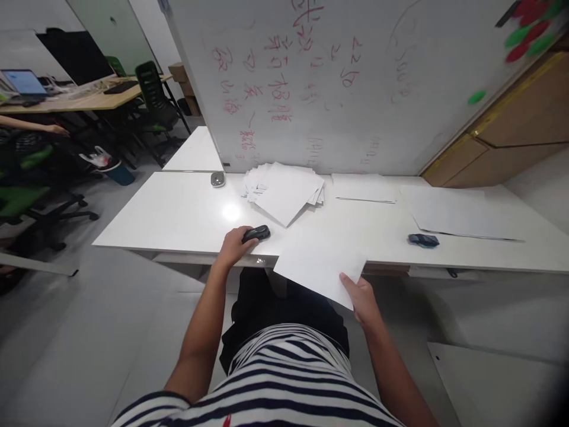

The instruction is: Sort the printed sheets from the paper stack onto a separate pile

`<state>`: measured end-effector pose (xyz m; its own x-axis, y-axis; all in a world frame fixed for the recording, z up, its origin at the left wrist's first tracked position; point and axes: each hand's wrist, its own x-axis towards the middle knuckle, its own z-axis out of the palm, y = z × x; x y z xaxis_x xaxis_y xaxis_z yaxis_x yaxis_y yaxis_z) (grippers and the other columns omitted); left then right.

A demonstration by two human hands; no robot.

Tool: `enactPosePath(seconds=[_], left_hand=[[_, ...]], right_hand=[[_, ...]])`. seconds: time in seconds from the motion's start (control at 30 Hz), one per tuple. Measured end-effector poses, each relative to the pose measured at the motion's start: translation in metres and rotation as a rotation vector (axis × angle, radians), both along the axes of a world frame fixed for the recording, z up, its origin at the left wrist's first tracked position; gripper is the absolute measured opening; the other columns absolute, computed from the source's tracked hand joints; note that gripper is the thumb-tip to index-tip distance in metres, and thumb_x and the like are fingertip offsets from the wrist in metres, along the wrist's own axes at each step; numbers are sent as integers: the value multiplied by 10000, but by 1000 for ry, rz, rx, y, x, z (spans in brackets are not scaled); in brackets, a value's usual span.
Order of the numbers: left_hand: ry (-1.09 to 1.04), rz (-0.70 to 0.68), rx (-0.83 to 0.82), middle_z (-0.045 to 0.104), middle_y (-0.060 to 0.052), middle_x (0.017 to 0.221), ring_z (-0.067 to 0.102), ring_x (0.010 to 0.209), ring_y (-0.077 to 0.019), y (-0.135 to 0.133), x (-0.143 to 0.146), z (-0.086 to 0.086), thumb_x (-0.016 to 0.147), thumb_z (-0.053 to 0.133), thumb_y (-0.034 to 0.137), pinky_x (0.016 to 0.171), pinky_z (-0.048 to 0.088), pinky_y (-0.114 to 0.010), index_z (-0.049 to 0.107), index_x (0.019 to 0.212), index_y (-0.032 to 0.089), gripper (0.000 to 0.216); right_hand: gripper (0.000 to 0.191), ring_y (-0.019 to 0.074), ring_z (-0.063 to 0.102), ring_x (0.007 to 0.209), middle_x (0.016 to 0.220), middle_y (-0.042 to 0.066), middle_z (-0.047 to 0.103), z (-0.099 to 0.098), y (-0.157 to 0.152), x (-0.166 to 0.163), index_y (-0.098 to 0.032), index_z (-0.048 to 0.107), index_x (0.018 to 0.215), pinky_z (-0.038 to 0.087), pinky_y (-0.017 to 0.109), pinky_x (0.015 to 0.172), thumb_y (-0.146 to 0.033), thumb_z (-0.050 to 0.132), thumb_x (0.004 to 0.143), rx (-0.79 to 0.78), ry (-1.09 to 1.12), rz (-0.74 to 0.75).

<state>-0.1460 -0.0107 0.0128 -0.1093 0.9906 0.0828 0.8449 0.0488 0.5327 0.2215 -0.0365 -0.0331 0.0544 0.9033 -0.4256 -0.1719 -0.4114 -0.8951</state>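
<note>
My left hand (234, 245) is closed around the rear of a black stapler (256, 233) on the white table (186, 219), near its front edge. Between the thumb and fingers of my right hand (361, 296) is the right corner of a white sheet of paper (317, 270). That sheet juts out over the table's front edge, tilted, and a gap separates it from the stapler. Whether it is one sheet or more I cannot tell. Behind it lies a fanned, messy pile of papers (287, 193), some with print showing.
A whiteboard (284, 89) with red writing stands along the table's back. Flat paper stacks (448, 210) lie to the right, near a small dark blue item (424, 240). A grey round-cornered object (217, 179) sits back left. Another person's arm (35, 125) shows at far left.
</note>
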Motion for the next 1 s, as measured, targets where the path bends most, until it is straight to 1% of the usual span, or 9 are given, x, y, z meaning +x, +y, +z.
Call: enactPosePath(seconds=[0.07, 0.2, 0.43, 0.53, 0.63, 0.73, 0.87, 0.93, 1.0], left_hand=[[-36, -76, 10, 657, -43, 1078, 581, 993, -238, -5, -4, 1, 817, 576, 428, 841, 456, -357, 589, 1126, 241, 361], [-107, -138, 14, 644, -44, 1103, 572, 1024, -230, -8, -6, 4, 823, 572, 437, 848, 471, -352, 588, 1132, 234, 369], [-167, -194, -11, 633, -47, 1114, 557, 1062, -233, -8, -9, 5, 822, 579, 443, 914, 460, -383, 594, 1135, 237, 375], [-170, -243, -21, 634, -52, 1137, 551, 1087, -240, -7, -10, 4, 809, 596, 444, 947, 448, -396, 605, 1133, 236, 385], [-156, -324, -41, 609, -52, 1239, 526, 1164, -248, -4, -12, 7, 808, 596, 446, 997, 421, -401, 583, 1201, 248, 440], [-50, -389, -85, 580, -44, 1302, 499, 1222, -259, -3, -16, 17, 807, 594, 451, 1040, 379, -418, 544, 1262, 268, 492], [4, -372, -188, 487, -51, 1407, 470, 1257, -284, -2, -15, 45, 786, 584, 562, 989, 416, -412, 403, 1383, 304, 675], [-45, -327, -179, 509, -43, 1382, 509, 1209, -256, 1, -5, 56, 844, 479, 595, 914, 460, -370, 368, 1395, 318, 627], [-43, -255, -132, 572, -49, 1299, 551, 1132, -237, 9, 10, 59, 905, 353, 586, 872, 469, -360, 408, 1362, 300, 542]], right_hand=[[476, 261, 704, 730, 824, 94, 747, 4, -3, -2, -126, 704, 908, 568, 354, 679, -466, 810, 593, -52, 2, 25], [418, 264, 706, 743, 830, 93, 748, 11, 3, -10, -132, 707, 893, 569, 338, 657, -419, 809, 606, -103, -8, 89], [403, 260, 698, 817, 965, 102, 739, 18, 14, -32, -141, 706, 949, 559, 329, 671, -428, 766, 672, -71, -45, 232], [436, 270, 693, 835, 960, 110, 738, 20, 15, -39, -132, 704, 975, 549, 340, 685, -466, 737, 696, -51, -110, 319], [464, 279, 691, 845, 932, 112, 740, 21, 18, -47, -123, 701, 985, 543, 357, 712, -491, 722, 703, -33, -141, 396], [483, 285, 691, 866, 958, 114, 736, 20, 23, -54, -128, 699, 992, 544, 368, 733, -508, 723, 696, -6, -142, 416], [455, 278, 690, 858, 959, 110, 736, 21, 30, -53, -137, 707, 960, 545, 372, 744, -495, 737, 681, -12, -156, 429], [436, 271, 689, 834, 935, 109, 738, 22, 34, -49, -138, 710, 943, 543, 365, 729, -487, 736, 683, -27, -166, 445], [434, 262, 687, 819, 928, 107, 737, 25, 38, -46, -138, 706, 949, 537, 349, 711, -486, 727, 691, -36, -188, 466]])
